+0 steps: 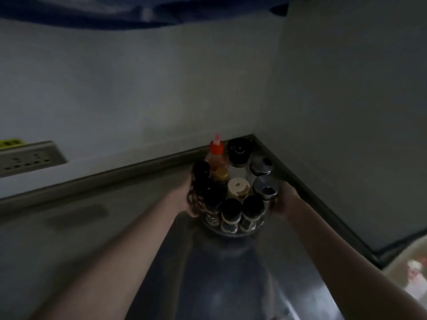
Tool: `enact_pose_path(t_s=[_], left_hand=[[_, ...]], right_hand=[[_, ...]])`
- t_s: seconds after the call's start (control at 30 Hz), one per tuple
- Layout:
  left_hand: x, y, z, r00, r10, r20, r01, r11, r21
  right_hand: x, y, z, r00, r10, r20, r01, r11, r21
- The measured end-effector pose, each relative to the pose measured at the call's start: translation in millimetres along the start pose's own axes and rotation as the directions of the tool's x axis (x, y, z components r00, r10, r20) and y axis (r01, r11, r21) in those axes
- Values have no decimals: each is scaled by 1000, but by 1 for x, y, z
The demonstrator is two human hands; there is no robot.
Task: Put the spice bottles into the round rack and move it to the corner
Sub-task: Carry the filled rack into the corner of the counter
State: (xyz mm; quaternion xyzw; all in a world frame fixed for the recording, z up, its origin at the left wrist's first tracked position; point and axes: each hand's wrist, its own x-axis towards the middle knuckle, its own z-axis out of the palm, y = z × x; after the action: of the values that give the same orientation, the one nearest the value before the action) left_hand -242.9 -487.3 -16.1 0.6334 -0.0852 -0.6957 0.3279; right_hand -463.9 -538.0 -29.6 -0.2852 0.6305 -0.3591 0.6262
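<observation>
The round rack [227, 232] stands on the dark steel counter close to the corner where two walls meet. It holds several spice bottles: black-capped jars [231, 210] along the front and left, two metal-lidded shakers [265, 187] on the right, a cream-lidded jar [237, 185] in the middle, and a red-capped squeeze bottle [216, 150] at the back. My left hand [188, 199] grips the rack's left side. My right hand [285, 203] grips its right side. The scene is dim and blurred.
The counter's raised back lip [115, 179] runs along the left wall and meets the right lip at the corner [253, 137]. A socket strip [27, 159] is on the left wall. A pale patterned object [411, 273] sits at the right edge.
</observation>
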Motion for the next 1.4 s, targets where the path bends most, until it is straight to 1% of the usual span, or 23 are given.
enact_pose_path(t_s=[0.1, 0.17, 0.2, 0.27, 0.33, 0.37, 0.43, 0.5, 0.57, 0.67, 0.73, 0.8, 0.83, 0.87, 0.93, 1.0, 1.1, 1.27, 1.4], left_hand=[[35, 24, 29, 996, 73, 52, -73, 997, -6], [57, 35, 40, 989, 128, 78, -123, 991, -58], [63, 40, 46, 985, 154, 81, -147, 986, -81], [72, 50, 52, 978, 204, 38, -199, 974, -109], [83, 63, 56, 967, 251, 38, -245, 962, -122], [87, 70, 58, 964, 262, 42, -254, 957, -141], [94, 80, 60, 962, 271, -1, -267, 948, -175], [101, 84, 60, 961, 277, -17, -276, 946, -171], [105, 85, 61, 961, 276, 6, -269, 940, -210], [103, 82, 61, 952, 306, 29, -284, 912, -295], [98, 70, 63, 936, 350, -29, -340, 883, -322], [95, 51, 65, 939, 303, -163, -340, 890, -304], [93, 40, 63, 943, 260, -209, -317, 893, -319], [92, 30, 64, 955, 208, -212, -273, 896, -351], [87, 21, 68, 974, 155, -167, -210, 895, -394], [80, 22, 75, 973, 157, -167, -212, 889, -406], [79, 30, 80, 972, 178, -154, -224, 900, -374], [92, 47, 81, 975, 169, -143, -205, 931, -301], [95, 54, 82, 974, 140, -178, -182, 951, -250]], right_hand=[[36, -14, -8, 1000, -13, -8, 14, 998, 54], [56, -21, -6, 999, -32, 44, 27, 993, 113], [67, -24, -5, 997, -36, 70, 26, 991, 132], [82, -27, -3, 995, -65, 69, 54, 987, 154], [96, -28, -1, 992, -58, 111, 35, 979, 202], [103, -30, 0, 991, -50, 128, 19, 973, 229], [112, -36, 3, 992, -50, 116, 16, 960, 279], [118, -42, 5, 989, -58, 137, 10, 945, 327], [122, -44, 10, 987, -67, 148, 10, 933, 361], [127, -36, 9, 994, -59, 95, 15, 912, 410], [123, -28, 5, 996, -64, 66, 27, 889, 456], [113, -20, 1, 999, -53, 14, 40, 885, 464], [107, -18, 2, 999, -31, -19, 36, 890, 455], [103, -15, 3, 999, -5, -45, 24, 898, 440], [94, -14, 5, 998, 31, -63, -1, 904, 427], [90, -14, 6, 998, 43, -52, -16, 895, 445], [82, -17, 11, 998, 42, -49, -15, 886, 464], [81, -24, 16, 994, 76, -74, -28, 862, 506], [74, -22, 17, 995, 78, -57, -36, 846, 533]])
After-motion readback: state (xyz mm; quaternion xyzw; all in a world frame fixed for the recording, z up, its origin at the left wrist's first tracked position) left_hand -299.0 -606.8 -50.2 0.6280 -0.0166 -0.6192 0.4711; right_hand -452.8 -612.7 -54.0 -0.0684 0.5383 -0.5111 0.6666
